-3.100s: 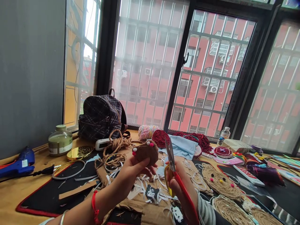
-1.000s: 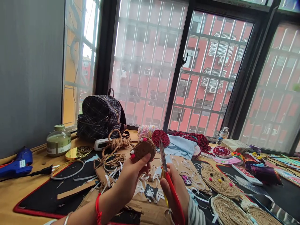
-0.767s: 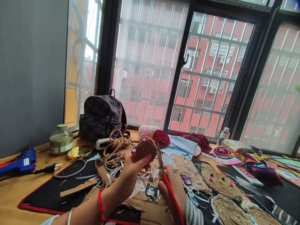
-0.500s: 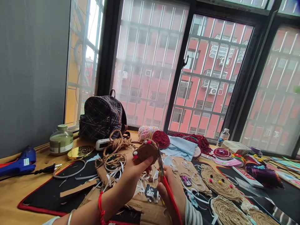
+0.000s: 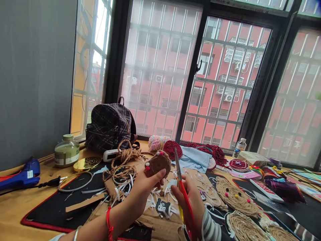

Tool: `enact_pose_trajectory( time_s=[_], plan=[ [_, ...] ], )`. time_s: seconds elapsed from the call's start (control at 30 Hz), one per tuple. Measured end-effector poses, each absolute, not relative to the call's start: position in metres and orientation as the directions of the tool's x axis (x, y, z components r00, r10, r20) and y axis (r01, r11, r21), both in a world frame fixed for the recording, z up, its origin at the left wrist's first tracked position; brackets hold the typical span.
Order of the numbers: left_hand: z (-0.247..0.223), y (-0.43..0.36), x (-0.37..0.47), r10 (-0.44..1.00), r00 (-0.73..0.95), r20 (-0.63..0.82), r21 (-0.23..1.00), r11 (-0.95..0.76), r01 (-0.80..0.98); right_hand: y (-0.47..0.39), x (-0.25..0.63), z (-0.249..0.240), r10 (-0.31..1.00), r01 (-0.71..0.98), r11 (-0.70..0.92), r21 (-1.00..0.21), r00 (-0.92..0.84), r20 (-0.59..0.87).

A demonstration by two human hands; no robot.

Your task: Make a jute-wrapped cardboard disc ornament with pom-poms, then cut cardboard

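My left hand (image 5: 147, 185) is closed on a small round coaster of coiled jute rope (image 5: 158, 165), thumb pressed on its face. Red and white pompoms sit in pairs on the coaster's edge. In my right hand (image 5: 192, 195) are red-handled scissors (image 5: 184, 197), their blades pointing up and standing slightly apart from the coaster's right side. Beneath both hands lie brown cardboard (image 5: 165, 229), white paper strips and a small black-and-white patch (image 5: 163, 207). Jute rope (image 5: 126, 155) is heaped left of the coaster.
At the left are a blue glue gun (image 5: 23, 175), a glass jar (image 5: 66, 152) and a plaid backpack (image 5: 110, 125). Dark red yarn (image 5: 173, 149) and light blue cloth (image 5: 195, 159) lie behind. Larger coiled rope mats (image 5: 234, 195) and a water bottle (image 5: 240, 146) are at the right.
The scissors have moved right, away from the coaster's edge, with my right hand. The coaster stays in my left hand, nearly in the same place.
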State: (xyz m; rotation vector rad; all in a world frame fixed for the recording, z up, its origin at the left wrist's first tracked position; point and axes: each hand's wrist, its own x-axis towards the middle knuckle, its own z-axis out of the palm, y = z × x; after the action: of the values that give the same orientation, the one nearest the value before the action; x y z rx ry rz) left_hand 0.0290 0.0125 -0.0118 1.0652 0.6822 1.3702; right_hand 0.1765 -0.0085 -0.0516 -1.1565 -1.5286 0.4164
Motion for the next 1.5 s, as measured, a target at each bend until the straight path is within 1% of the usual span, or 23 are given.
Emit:
enact_pose_trajectory(
  time_s=[0.1, 0.13, 0.2, 0.3, 0.4, 0.47, 0.53, 0.57, 0.6, 0.63, 0.67, 0.7, 0.73, 0.77, 0.8, 0.87, 0.97, 1.1, 1.2, 1.33, 1.5],
  plan=[
    [-0.015, 0.016, 0.029, 0.972, 0.175, 0.155, 0.899, -0.065, -0.433, 0.007, 0.193, -0.055, 0.874, 0.506, 0.349, -0.789, 0.128, 0.469],
    [-0.017, 0.018, 0.029, 0.972, 0.184, 0.148, 0.896, -0.053, -0.441, 0.013, 0.199, -0.057, 0.871, 0.543, 0.321, -0.776, 0.152, 0.467],
    [-0.02, 0.02, 0.029, 0.969, 0.203, 0.139, 0.895, -0.035, -0.445, 0.025, 0.209, -0.063, 0.865, 0.651, 0.264, -0.712, 0.167, 0.473],
    [-0.025, 0.025, 0.028, 0.961, 0.244, 0.131, 0.922, -0.028, -0.386, 0.033, 0.217, -0.07, 0.886, 0.805, 0.189, -0.562, 0.107, 0.451],
    [-0.029, 0.03, 0.027, 0.94, 0.301, 0.159, 0.954, -0.068, -0.292, 0.029, 0.214, -0.068, 0.915, 0.935, 0.127, -0.331, 0.019, 0.403],
    [-0.031, 0.033, 0.027, 0.928, 0.32, 0.192, 0.965, -0.119, -0.233, 0.022, 0.209, -0.062, 0.925, 0.973, 0.105, -0.204, -0.02, 0.38],
    [-0.031, 0.034, 0.027, 0.926, 0.305, 0.221, 0.968, -0.169, -0.188, 0.015, 0.206, -0.054, 0.93, 0.986, 0.091, -0.137, -0.035, 0.367],
    [-0.031, 0.034, 0.027, 0.926, 0.298, 0.23, 0.968, -0.186, -0.169, 0.013, 0.205, -0.05, 0.924, 0.986, 0.1, -0.132, -0.043, 0.381],
    [-0.031, 0.034, 0.027, 0.925, 0.294, 0.239, 0.967, -0.201, -0.155, 0.012, 0.205, -0.047, 0.91, 0.979, 0.131, -0.158, -0.055, 0.412],
    [-0.031, 0.034, 0.027, 0.923, 0.296, 0.246, 0.967, -0.211, -0.144, 0.011, 0.205, -0.044, 0.89, 0.956, 0.194, -0.221, -0.077, 0.449],
    [-0.03, 0.034, 0.027, 0.919, 0.305, 0.25, 0.967, -0.217, -0.137, 0.012, 0.205, -0.042, 0.868, 0.903, 0.282, -0.324, -0.097, 0.486],
    [-0.03, 0.034, 0.026, 0.914, 0.318, 0.252, 0.966, -0.221, -0.131, 0.013, 0.205, -0.04, 0.851, 0.809, 0.376, -0.452, -0.109, 0.513],
    [-0.031, 0.034, 0.026, 0.909, 0.332, 0.254, 0.966, -0.222, -0.13, 0.014, 0.205, -0.04, 0.843, 0.677, 0.453, -0.58, -0.113, 0.527],
    [-0.031, 0.035, 0.025, 0.902, 0.344, 0.259, 0.965, -0.226, -0.132, 0.016, 0.204, -0.039, 0.844, 0.532, 0.494, -0.688, -0.105, 0.525],
    [-0.031, 0.035, 0.025, 0.896, 0.357, 0.264, 0.964, -0.23, -0.135, 0.017, 0.203, -0.039, 0.854, 0.398, 0.502, -0.768, -0.087, 0.513],
    [-0.032, 0.036, 0.025, 0.885, 0.381, 0.268, 0.962, -0.228, -0.148, 0.017, 0.2, -0.039, 0.879, 0.219, 0.471, -0.854, -0.038, 0.475],
    [-0.033, 0.037, 0.026, 0.875, 0.418, 0.244, 0.966, -0.185, -0.178, 0.015, 0.197, -0.038, 0.909, 0.119, 0.411, -0.904, 0.018, 0.416],
    [-0.031, 0.033, 0.028, 0.876, 0.418, 0.239, 0.962, -0.156, -0.223, 0.012, 0.196, -0.034, 0.933, 0.077, 0.354, -0.932, 0.04, 0.357],
    [-0.029, 0.03, 0.028, 0.872, 0.421, 0.249, 0.96, -0.165, -0.226, 0.012, 0.197, -0.032, 0.944, 0.088, 0.327, -0.941, 0.012, 0.329],
    [-0.03, 0.031, 0.026, 0.865, 0.44, 0.241, 0.968, -0.184, -0.169, 0.011, 0.199, -0.031, 0.94, 0.131, 0.34, -0.931, -0.034, 0.338],
    [-0.036, 0.034, 0.026, 0.866, 0.42, 0.273, 0.962, -0.242, -0.127, 0.012, 0.198, -0.033, 0.93, 0.173, 0.365, -0.915, -0.013, 0.368]
  ],
)
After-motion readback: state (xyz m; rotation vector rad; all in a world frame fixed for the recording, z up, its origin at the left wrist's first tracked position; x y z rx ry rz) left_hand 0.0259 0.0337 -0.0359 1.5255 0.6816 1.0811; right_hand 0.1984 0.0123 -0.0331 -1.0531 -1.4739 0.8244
